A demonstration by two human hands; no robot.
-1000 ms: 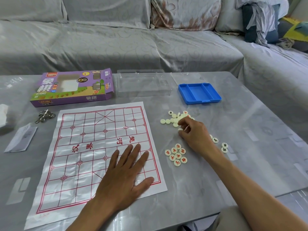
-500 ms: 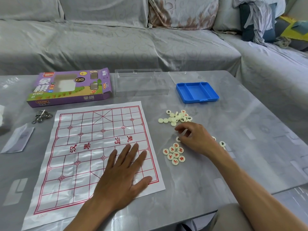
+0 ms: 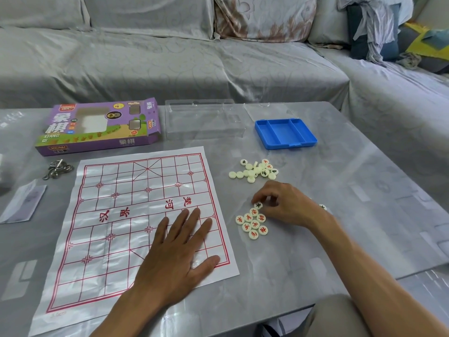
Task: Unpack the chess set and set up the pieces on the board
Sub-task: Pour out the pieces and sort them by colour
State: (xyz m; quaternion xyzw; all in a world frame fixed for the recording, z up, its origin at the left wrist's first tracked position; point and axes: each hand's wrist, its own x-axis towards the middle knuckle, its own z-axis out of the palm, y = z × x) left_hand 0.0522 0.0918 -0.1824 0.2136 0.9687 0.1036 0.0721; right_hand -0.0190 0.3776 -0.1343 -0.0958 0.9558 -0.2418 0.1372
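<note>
A white paper chess board (image 3: pixel 116 215) with red lines lies flat on the grey table. My left hand (image 3: pixel 179 254) rests on its near right part, palm down, fingers straight and spread. To the right of the board, my right hand (image 3: pixel 286 203) has its fingers curled and pinches a cream round piece (image 3: pixel 258 205) at its fingertips. That piece sits at the top edge of a tight cluster of red-lettered pieces (image 3: pixel 252 224). A loose pile of cream pieces (image 3: pixel 255 170) lies farther back. Another piece (image 3: pixel 322 207) peeks out behind my right wrist.
An open blue tray (image 3: pixel 285 133) and a clear plastic lid (image 3: pixel 204 120) stand at the back of the table. The purple chess box (image 3: pixel 97 127) lies back left, with a metal ring bundle (image 3: pixel 57 169) and a folded leaflet (image 3: pixel 21 203) near it. A grey sofa runs behind.
My right hand left the far pile and came toward me with a piece, down to the red-lettered cluster. My left hand stayed on the board.
</note>
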